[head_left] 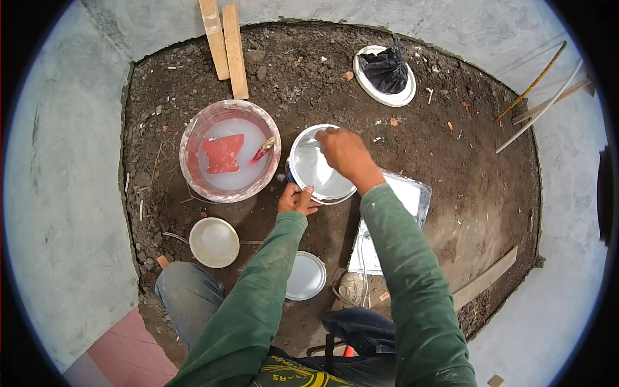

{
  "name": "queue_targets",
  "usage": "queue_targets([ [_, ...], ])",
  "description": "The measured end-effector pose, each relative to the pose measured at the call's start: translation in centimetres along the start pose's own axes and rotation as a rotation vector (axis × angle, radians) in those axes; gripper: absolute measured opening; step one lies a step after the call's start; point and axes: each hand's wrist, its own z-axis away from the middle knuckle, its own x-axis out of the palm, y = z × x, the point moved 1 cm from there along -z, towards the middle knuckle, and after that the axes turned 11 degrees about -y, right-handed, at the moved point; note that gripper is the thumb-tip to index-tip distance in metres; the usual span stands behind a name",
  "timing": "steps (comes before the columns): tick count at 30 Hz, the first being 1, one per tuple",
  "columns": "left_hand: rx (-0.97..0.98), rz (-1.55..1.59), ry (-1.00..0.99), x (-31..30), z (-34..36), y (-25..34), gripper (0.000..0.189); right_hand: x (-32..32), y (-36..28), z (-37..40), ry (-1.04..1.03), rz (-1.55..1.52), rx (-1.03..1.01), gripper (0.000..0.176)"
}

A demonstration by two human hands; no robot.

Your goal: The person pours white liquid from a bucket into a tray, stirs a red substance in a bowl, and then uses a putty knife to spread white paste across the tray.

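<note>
A round metal paint can (291, 161) with a shiny rim stands upright on the soil in front of me, whitish inside. My left hand (298, 200) grips its near left side, thumb close to the rim. Over the can's far right edge is my right hand (348, 155), fingers curled closed and pointing down into the opening. Whatever those fingers hold, if anything, is hidden beneath them. To the left, a large red bucket (188, 169) contains cloudy whitish liquid, a red flat piece (224, 153) and a brush-like handle (263, 149).
A small pale bowl (215, 242) and a round lid (305, 276) lie close to me. At right is a white-coated tray (409, 193). Farther off are wooden boards (235, 51) and a white lid with a black bag (385, 69). Grey walls (64, 161) surround the soil.
</note>
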Motion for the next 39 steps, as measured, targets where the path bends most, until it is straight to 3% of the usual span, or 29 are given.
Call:
queue_targets([
  [2, -0.013, -0.013, 0.012, 0.2, 0.1, 0.3, 0.022, 2.2, 0.4, 0.5, 0.033, 0.039, -0.062, 0.015],
  [6, -0.014, -0.023, 0.017, -0.2, -0.2, -0.2, 0.021, 2.7, 0.1, 2.8, -0.080, 0.049, 0.048, 0.014],
  [9, -0.014, 0.019, 0.009, 0.0, 0.0, -0.3, 0.021, 1.5, -0.6, 3.7, -0.183, -0.117, 0.244, 0.019],
  [13, -0.021, -0.006, 0.015, -0.5, -0.4, -0.4, 0.021, -2.4, -0.7, 3.4, -0.074, -0.427, 0.158, 0.026],
  [17, -0.020, 0.021, -0.003, -0.4, -0.2, -0.4, 0.023, -2.0, -0.5, 2.0, 0.108, -0.241, 0.103, 0.020],
  [21, -0.028, -0.006, -0.002, -0.4, -0.3, -0.2, 0.024, 2.4, 0.7, 1.8, 0.010, -0.014, 0.089, 0.013],
  [25, -0.035, 0.008, 0.003, -0.4, -0.3, -0.3, 0.026, 1.8, -0.2, 3.3, -0.155, -0.111, 0.178, 0.016],
  [29, -0.009, 0.002, -0.003, -0.5, -0.3, -0.5, 0.027, -1.4, 0.7, 2.5, -0.036, -0.420, 0.153, 0.020],
  [32, -0.012, -0.015, -0.005, -0.5, -0.3, -0.2, 0.027, 0.2, 0.9, 1.8, 0.130, -0.208, 0.205, 0.027],
  [33, -0.010, -0.016, -0.009, -0.3, -0.2, -0.2, 0.027, 1.7, 1.1, 1.4, -0.007, -0.087, 0.272, 0.028],
  [36, -0.025, -0.025, -0.007, -0.5, -0.4, 0.1, 0.026, 2.5, 0.4, 2.6, -0.114, -0.150, 0.274, 0.022],
  [39, -0.013, -0.003, -0.004, -0.4, -0.2, -0.2, 0.026, -0.7, 0.6, 3.4, -0.057, -0.377, 0.221, 0.022],
])
